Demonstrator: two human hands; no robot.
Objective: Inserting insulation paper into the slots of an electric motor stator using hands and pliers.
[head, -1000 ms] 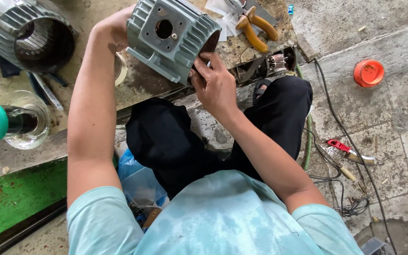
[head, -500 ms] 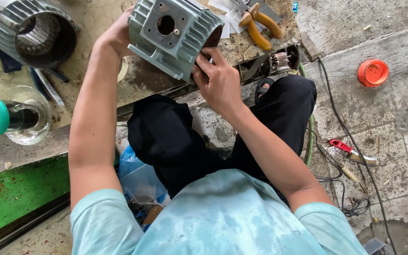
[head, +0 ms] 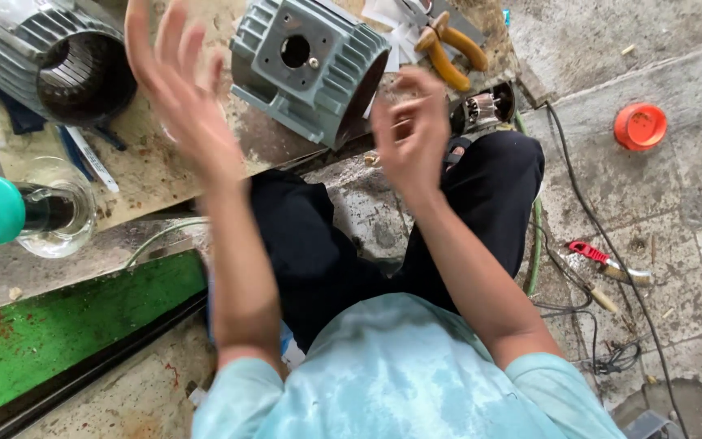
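While both hands are raised off the work, nothing is gripped. Left hand (head: pixel 174 89) is seen open, fingers spread, palm toward the camera, blurred, above the bench (head: pixel 156 175) between the two housings. Right hand (head: pixel 409 134) is loosely curled, fingers half bent, empty, just in front of the grey-green motor housing (head: pixel 306 69).

Housing is lying on its side near the bench edge w/ the flat mounting face and centre hole turned up toward the viewer, open bore to the right; judged to be set that way so the face and bore can both be reached. It is touched by neither hand.

A second, larger ribbed housing (head: pixel 46 57) is laid at the far left, bore open, windings visible inside. A clear jar w/ teal cap (head: pixel 22 213) is lying on its side at the left bench edge. Yellow-handled pliers (head: pixel 448 49) are placed behind the housing, a wound rotor (head: pixel 481 110) just beside the knee.

On the floor: orange cap (head: pixel 639 126), red-handled tool (head: pixel 599 260), black cables (head: pixel 603 244), well apart from the hands. Green panel (head: pixel 58 333) noted lower left.
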